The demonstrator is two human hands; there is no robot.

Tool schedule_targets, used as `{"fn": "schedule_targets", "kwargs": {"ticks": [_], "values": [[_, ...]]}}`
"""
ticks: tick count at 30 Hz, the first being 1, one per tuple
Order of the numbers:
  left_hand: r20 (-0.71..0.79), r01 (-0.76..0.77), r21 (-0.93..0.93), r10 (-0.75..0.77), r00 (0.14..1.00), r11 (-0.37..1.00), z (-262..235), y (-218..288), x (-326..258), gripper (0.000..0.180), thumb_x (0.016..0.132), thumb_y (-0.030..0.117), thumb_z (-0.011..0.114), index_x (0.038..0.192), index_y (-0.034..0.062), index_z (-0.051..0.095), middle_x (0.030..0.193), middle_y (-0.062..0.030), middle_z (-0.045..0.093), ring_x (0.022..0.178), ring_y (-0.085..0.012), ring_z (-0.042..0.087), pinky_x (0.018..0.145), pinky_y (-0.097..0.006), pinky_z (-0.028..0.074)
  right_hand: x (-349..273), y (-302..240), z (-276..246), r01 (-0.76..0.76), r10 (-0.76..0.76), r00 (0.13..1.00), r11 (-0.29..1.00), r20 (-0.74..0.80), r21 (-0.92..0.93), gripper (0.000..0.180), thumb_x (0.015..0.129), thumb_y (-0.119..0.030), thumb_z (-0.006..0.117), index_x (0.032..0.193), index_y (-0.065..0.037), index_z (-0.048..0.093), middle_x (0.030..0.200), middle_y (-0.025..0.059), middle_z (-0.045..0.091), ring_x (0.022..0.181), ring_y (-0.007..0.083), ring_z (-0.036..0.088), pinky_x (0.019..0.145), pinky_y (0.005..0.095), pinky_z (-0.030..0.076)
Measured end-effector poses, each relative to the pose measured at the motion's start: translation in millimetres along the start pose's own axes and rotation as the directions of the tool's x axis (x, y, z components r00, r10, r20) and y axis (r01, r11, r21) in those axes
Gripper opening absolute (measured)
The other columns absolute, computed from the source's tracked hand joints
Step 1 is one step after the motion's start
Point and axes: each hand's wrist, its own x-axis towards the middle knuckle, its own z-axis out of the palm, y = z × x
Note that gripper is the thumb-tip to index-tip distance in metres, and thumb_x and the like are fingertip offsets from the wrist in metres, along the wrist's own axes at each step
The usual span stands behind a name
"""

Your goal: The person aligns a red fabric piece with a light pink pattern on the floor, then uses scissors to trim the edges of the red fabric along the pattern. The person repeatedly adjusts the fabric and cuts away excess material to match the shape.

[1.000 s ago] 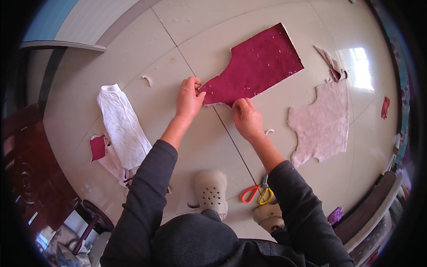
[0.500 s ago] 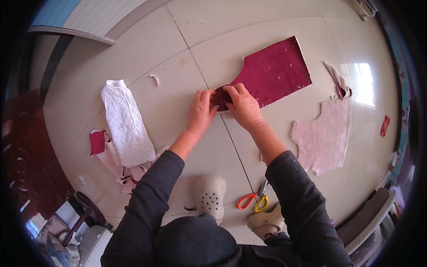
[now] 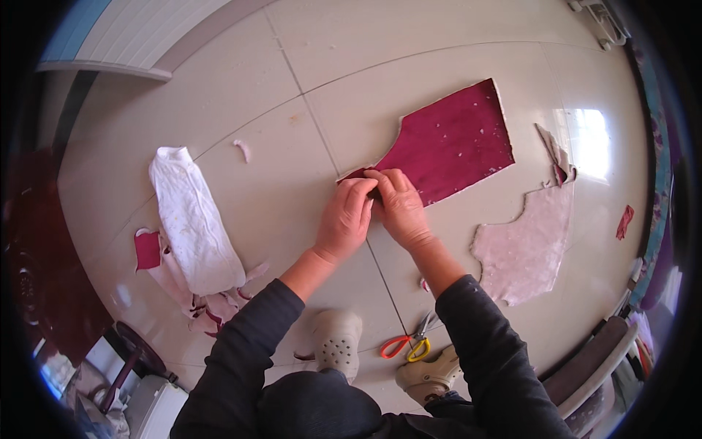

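Observation:
A dark red cut fabric piece [image 3: 457, 143] with a pale fuzzy edge lies on the tiled floor, its narrow near end under my fingers. My left hand [image 3: 344, 216] and my right hand [image 3: 401, 208] meet at that end, fingertips bent together and pinching the cloth. Their fingers cover most of the gripped part. To the right lies a pale pink cut fabric piece [image 3: 526, 245] with curved edges. Scissors [image 3: 413, 344] with one red and one yellow handle rest on the floor near my feet.
At left, a folded white garment [image 3: 194, 219] lies over pink and red fabric scraps [image 3: 148, 250]. A narrow scrap [image 3: 559, 157] and a small red bundle [image 3: 625, 222] are at right. A dark wooden piece of furniture [image 3: 55, 271] borders the left side.
My hands have come closer together at the narrow end of the red fabric, the left moving toward the right. The whole view has shifted slightly.

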Motion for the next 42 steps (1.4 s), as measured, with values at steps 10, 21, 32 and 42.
{"fn": "schedule_targets", "kwargs": {"ticks": [10, 21, 32, 42], "values": [[0.005, -0.02, 0.29, 0.02, 1.0, 0.957, 18, -16, 18, 0.035, 0.082, 0.006, 0.065, 0.116, 0.0091, 0.057, 0.109, -0.0075, 0.056, 0.093, -0.0285, 0.06, 0.077, -0.039, 0.051, 19, 61, -93, -0.302, 0.517, 0.846, 0.268, 0.128, 0.915, 0.045, 0.097, -0.014, 0.051, 0.139, -0.005, 0.039, 0.118, 0.0143, 0.058, 0.094, 0.0222, 0.065, 0.08, 0.0325, 0.054], [0.04, -0.09, 0.406, 0.08, 0.996, 0.91, 19, -21, 14, 0.037, 0.081, 0.007, 0.067, 0.117, 0.0076, 0.057, 0.109, -0.0088, 0.055, 0.095, -0.0283, 0.06, 0.078, -0.037, 0.052, 48, 109, -151, -0.277, 0.343, 0.901, -0.012, 0.264, 0.961, 0.04, 0.095, -0.024, 0.053, 0.129, -0.003, 0.049, 0.124, 0.0144, 0.058, 0.116, 0.0281, 0.056, 0.097, 0.0401, 0.046], [0.15, 0.069, 0.289, -0.116, 0.982, 0.955, 8, -8, 24, 0.031, 0.083, 0.006, 0.065, 0.113, 0.0068, 0.057, 0.11, -0.0095, 0.055, 0.091, -0.0267, 0.06, 0.075, -0.036, 0.051, 0, 63, -157, -0.293, 0.476, 0.869, 0.275, 0.135, 0.916, 0.03, 0.097, -0.021, 0.053, 0.116, 0.002, 0.057, 0.098, 0.0086, 0.065, 0.088, 0.0183, 0.063, 0.078, 0.0298, 0.051], [0.064, 0.572, -0.596, -0.677, 0.733, 0.563, -18, 19, -16, 0.015, 0.093, 0.003, 0.053, 0.108, 0.0017, 0.057, 0.1, -0.0054, 0.063, 0.079, -0.0113, 0.06, 0.071, -0.025, 0.05, -335, -49, -67, -0.491, 0.479, 0.6, 0.853, 0.641, -0.178, 0.022, 0.086, -0.027, 0.057, 0.096, -0.008, 0.052, 0.085, 0.0152, 0.064, 0.076, 0.0362, 0.064, 0.064, 0.0473, 0.052]]}}
